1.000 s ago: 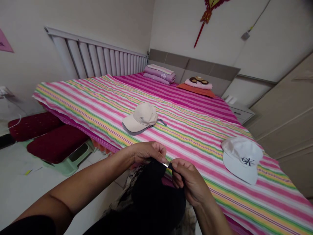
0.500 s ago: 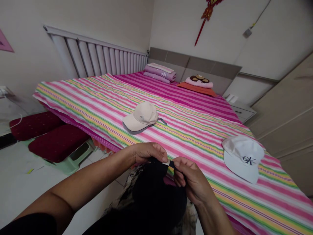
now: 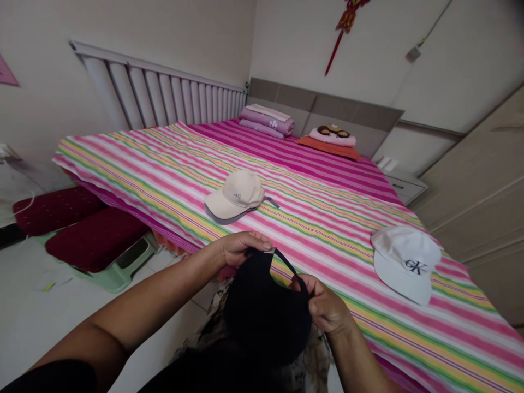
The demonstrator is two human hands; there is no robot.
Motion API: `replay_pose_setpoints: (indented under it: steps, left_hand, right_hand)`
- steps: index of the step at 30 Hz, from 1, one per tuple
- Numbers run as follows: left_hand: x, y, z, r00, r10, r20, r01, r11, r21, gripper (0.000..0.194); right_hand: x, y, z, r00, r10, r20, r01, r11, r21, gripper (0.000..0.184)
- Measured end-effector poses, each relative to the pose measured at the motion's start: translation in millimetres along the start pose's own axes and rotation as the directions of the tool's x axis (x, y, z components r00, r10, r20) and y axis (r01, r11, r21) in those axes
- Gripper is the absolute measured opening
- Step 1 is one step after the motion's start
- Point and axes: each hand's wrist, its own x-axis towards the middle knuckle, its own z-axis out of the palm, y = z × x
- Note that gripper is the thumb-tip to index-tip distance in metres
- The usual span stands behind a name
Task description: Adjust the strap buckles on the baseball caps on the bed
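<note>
Between my two hands is a black baseball cap (image 3: 266, 311), its back opening and strap facing the bed. My left hand (image 3: 245, 246) pinches the strap end near a small pale piece at the left of the opening. At the opening's right side, my right hand (image 3: 325, 305) grips the cap's edge where the strap joins it. The strap arches across the gap, and striped cloth shows through. Beyond my hands a beige cap (image 3: 239, 194) with a grey brim edge lies on the bed. A white cap (image 3: 407, 262) with dark letters rests to the right.
A striped sheet (image 3: 164, 174) covers the bed. Folded purple bedding (image 3: 268, 121) and a pink and orange pile (image 3: 332, 142) lie by the headboard (image 3: 339, 112). Red-topped stools (image 3: 98, 240) stand at the left, below a white radiator (image 3: 159, 90). A nightstand (image 3: 405, 185) is at far right.
My right hand has moved right and down from the strap to the cap's edge. The strap now arches visibly over the opening, and my left hand has shifted slightly up and left.
</note>
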Motion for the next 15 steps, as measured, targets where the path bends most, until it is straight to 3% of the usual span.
replay_pose_setpoints:
  steps: [4, 7, 10, 12, 15]
  left_hand:
    - [2.6, 2.3, -3.0, 0.999, -0.025, 0.026, 0.025, 1.0, -0.006, 0.013]
    - [3.8, 7.5, -5.8, 0.997, -0.025, 0.068, 0.026, 1.0, -0.014, 0.018]
    - [5.9, 7.8, -13.5, 0.992, 0.017, 0.126, -0.01, 0.998, -0.056, 0.029]
    - [8.8, 0.5, -20.8, 0.983, 0.066, 0.172, -0.047, 0.993, -0.112, 0.025]
    - [14.3, -20.0, -29.5, 0.977, 0.102, 0.187, -0.067, 0.981, -0.183, 0.014]
  right_hand:
    - [-2.3, -9.8, 15.3, 0.993, -0.111, -0.047, 0.116, 0.984, 0.133, 0.036]
    - [-7.2, -17.5, 21.8, 0.965, -0.192, -0.181, 0.221, 0.962, 0.161, 0.039]
    - [-11.4, -24.3, 19.7, 0.873, -0.313, -0.373, 0.377, 0.919, 0.111, 0.046]
    - [-12.0, -30.3, 17.9, 0.805, -0.387, -0.45, 0.468, 0.88, 0.08, 0.047]
    - [-9.1, -40.4, 19.6, 0.781, -0.428, -0.454, 0.52, 0.849, 0.096, 0.04]
